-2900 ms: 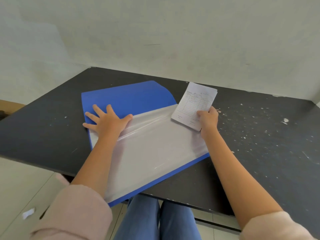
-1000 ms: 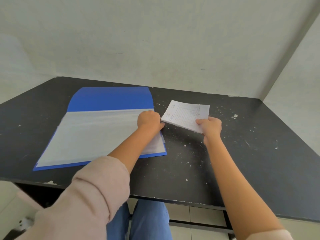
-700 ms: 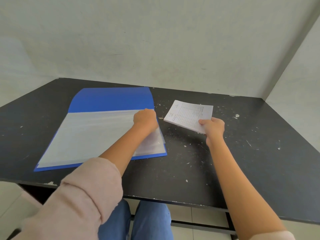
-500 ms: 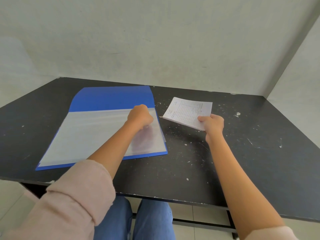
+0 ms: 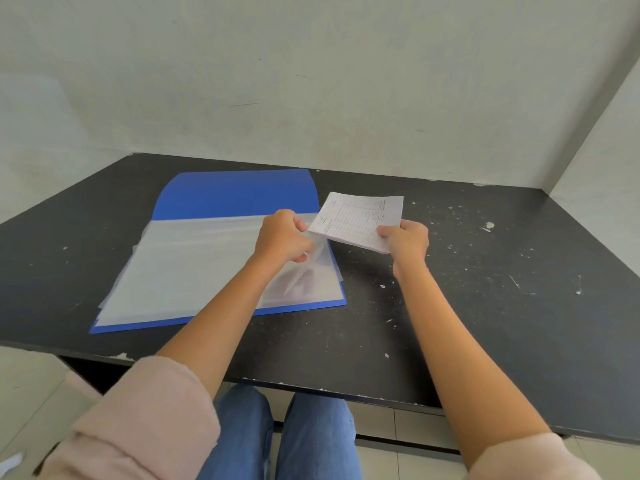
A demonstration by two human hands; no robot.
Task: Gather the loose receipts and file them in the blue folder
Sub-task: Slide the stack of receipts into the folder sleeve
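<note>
Fingers of the left hand (image 5: 281,239) are pinching the right edge of a clear plastic sleeve (image 5: 207,271) and lifting it off the open blue folder (image 5: 239,192), while the right hand (image 5: 405,241) is gripping the near right corner of a stack of receipts (image 5: 358,218), thumb on top, holding it tilted just right of the folder, its left corner nearly touching the left hand's fingertips. Beneath both hands is lying a black tabletop (image 5: 485,289), scuffed and flecked with white paint specks, its near edge chipped. Pale grey walls (image 5: 311,81) are meeting at a corner on the far right. Pink sleeves (image 5: 145,420) are sitting pushed up the forearms, and blue jeans (image 5: 277,434) are showing below the table's near edge, above a tiled floor (image 5: 27,382).
</note>
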